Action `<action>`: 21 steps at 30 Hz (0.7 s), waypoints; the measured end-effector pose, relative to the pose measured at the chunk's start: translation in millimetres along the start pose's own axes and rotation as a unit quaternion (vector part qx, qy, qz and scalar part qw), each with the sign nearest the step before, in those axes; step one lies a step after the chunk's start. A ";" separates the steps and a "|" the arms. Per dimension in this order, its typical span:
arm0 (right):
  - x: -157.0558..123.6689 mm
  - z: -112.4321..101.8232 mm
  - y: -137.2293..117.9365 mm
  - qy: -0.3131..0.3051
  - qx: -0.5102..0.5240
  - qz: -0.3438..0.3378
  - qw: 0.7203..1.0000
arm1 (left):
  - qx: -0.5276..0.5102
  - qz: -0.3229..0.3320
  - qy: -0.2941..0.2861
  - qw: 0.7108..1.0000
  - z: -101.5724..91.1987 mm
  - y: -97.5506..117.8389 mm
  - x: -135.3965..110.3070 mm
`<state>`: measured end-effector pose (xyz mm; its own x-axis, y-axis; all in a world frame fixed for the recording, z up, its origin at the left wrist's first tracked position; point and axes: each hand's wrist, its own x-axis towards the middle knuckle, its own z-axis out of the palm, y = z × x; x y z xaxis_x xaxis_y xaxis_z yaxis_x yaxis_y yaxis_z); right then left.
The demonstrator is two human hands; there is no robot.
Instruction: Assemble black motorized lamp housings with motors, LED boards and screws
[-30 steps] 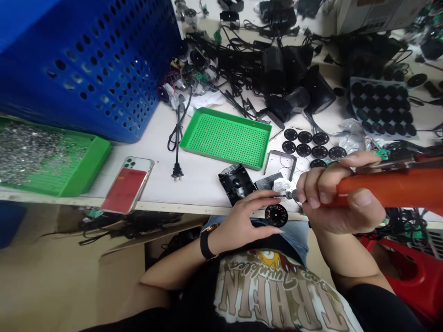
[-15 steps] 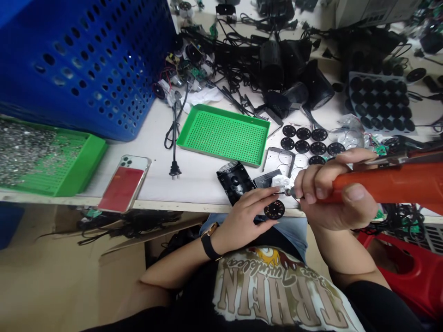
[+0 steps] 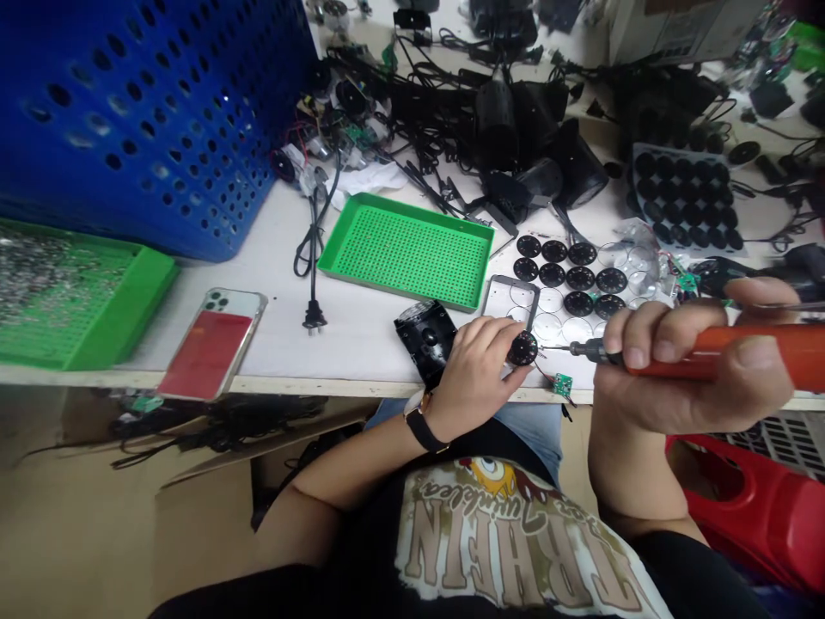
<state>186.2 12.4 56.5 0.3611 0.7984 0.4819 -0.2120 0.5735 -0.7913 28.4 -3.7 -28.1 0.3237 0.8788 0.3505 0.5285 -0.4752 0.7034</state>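
Pinching black dial disc [image 3: 523,348] | left hand [image 3: 478,374] closed on its rim | right hand [image 3: 683,370] gripping orange screwdriver [image 3: 754,351], tip just beside disc

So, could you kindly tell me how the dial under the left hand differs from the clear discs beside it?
The black dial is opaque with pale markings, while the clear discs are see-through. The left hand touches the dial, while the discs lie untouched on the white table. Both are round and similar in size.
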 end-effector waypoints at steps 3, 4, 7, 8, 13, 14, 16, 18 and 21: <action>-4.8 4.8 5.0 -0.030 0.012 -0.010 0.999 | 0.005 -0.004 -0.005 1.000 2.3 -0.5 2.2; -6.0 6.4 7.7 -0.038 0.016 -0.016 0.999 | 0.000 -0.005 -0.005 1.000 2.5 -1.1 2.0; -8.7 10.8 16.2 -0.047 0.026 -0.027 0.998 | -0.022 -0.001 -0.001 1.000 3.4 -3.4 0.8; -9.3 11.8 18.7 -0.051 0.026 -0.028 0.998 | -0.028 0.000 0.001 1.000 4.0 -4.3 0.5; -11.3 13.9 25.7 -0.060 0.024 -0.047 0.997 | -0.049 0.001 0.011 0.999 7.9 -7.9 0.9; -11.6 14.1 25.9 -0.059 0.024 -0.047 0.997 | -0.052 0.000 0.012 0.999 8.4 -8.2 1.2; -12.2 14.8 25.4 -0.053 0.021 -0.042 0.998 | -0.055 -0.004 0.012 0.998 8.5 -8.1 2.0; -12.6 15.9 24.0 -0.048 0.006 -0.036 0.998 | -0.057 -0.009 0.009 0.998 7.8 -7.2 2.8; -12.4 17.4 22.0 -0.045 -0.028 -0.037 0.998 | -0.066 -0.020 0.003 0.998 6.0 -5.1 4.1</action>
<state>161.3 18.3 39.7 0.2900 0.7694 0.5691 -0.1369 0.6219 -0.7710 31.7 2.1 -34.0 0.2997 0.8976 0.3232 0.4333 -0.4299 0.7921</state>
